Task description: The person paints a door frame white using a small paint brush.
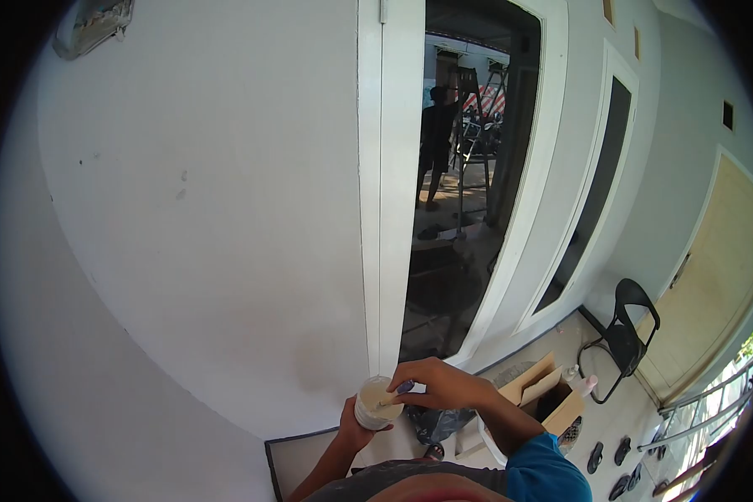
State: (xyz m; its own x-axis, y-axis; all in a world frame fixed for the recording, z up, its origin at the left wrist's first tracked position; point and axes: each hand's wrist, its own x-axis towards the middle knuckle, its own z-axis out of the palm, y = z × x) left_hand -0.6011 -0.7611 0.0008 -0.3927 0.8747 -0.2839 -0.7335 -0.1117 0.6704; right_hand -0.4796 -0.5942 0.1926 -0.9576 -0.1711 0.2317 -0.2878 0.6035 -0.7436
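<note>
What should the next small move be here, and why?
Probably the right hand should draw the blue-handled tool against the cup's rim to shed excess: the tool's far end is at the pale contents, and the left hand holds the cup.

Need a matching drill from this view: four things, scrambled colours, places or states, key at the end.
Things
1. cup
2. chair
3. box
4. door

Descriptions
A. pale yellow, with a handle
B. open, flaps sticking up
C. in the left hand
D. black, with a backrest

Pairs: 1-C, 2-D, 3-B, 4-A
</note>
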